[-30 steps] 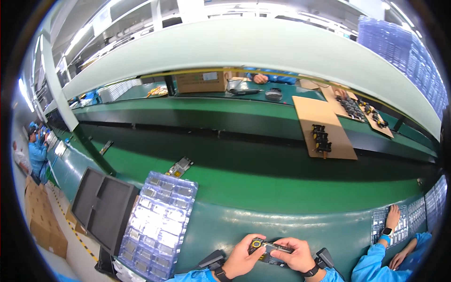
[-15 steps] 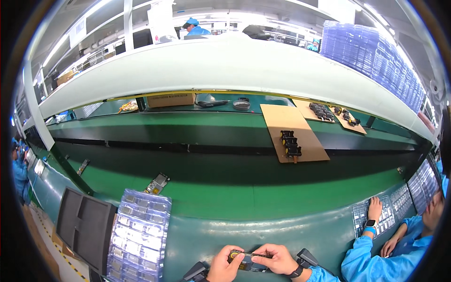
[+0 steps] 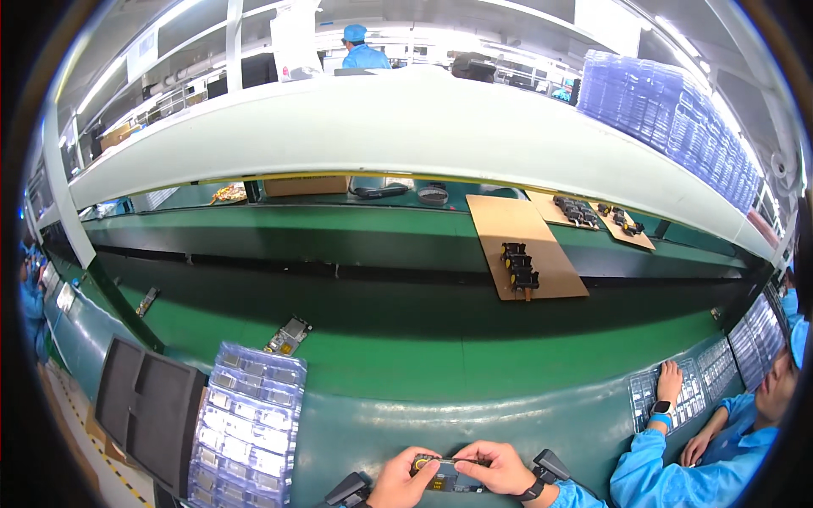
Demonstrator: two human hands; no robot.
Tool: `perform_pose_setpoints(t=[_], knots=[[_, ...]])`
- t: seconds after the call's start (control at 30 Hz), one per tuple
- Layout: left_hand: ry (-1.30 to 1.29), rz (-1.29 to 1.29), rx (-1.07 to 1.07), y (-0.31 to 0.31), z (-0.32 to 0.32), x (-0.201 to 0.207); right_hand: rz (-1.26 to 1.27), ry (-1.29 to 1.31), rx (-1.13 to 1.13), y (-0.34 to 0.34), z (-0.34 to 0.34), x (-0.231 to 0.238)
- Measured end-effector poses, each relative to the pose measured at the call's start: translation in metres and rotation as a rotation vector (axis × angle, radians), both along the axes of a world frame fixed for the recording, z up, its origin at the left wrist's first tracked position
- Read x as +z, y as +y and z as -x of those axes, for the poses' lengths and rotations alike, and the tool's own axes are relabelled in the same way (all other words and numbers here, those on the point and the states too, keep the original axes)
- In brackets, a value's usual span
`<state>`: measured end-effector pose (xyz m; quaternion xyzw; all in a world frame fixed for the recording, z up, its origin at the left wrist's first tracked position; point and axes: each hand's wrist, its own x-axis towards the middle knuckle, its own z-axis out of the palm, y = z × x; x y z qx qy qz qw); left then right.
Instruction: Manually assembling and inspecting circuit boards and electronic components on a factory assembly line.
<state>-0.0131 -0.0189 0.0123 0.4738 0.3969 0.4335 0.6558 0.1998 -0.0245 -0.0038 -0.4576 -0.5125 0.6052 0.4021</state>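
At the near edge of the table, my left hand [image 3: 405,481] and my right hand [image 3: 495,468] pinch a small dark circuit board [image 3: 456,481] between them. A yellow ring shows on the board's left end, by my left thumb. My right fingers and thumb close on its upper right edge, and the fingertips hide part of it. Black devices stick out beside my wrists, one at the left [image 3: 347,489] and one at the right [image 3: 550,466].
A clear tray of metal-looking parts [image 3: 250,423] lies left, beside a black tray [image 3: 148,415]. Another circuit board [image 3: 288,335] rests on the green surface beyond. Cardboard [image 3: 555,271] carries black parts [image 3: 518,266]. At right, a co-worker's hand [image 3: 670,381] touches a clear tray [image 3: 693,394].
The view has shifted slightly. My hands keep their grip on the circuit board, whose face shows a little more. A person in the background has turned and stands more upright.
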Motion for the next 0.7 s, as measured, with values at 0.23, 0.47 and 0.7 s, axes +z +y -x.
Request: perform_pose_setpoints(t=[0.23,0.47,0.7], knots=[[0.036,-0.053,-0.001,-0.002,0.001,-0.001,-0.004,-0.012,0.01,-0.002,0.002,0.002],[-0.01,-0.004,0.047,0.001,0.001,-0.001,-0.041,-0.078,0.033,0.003,0.002,0.001],[0.0,-0.037,0.121,-0.003,-0.002,0.008,-0.09,-0.11,0.049,0.006,0.001,0.01]])
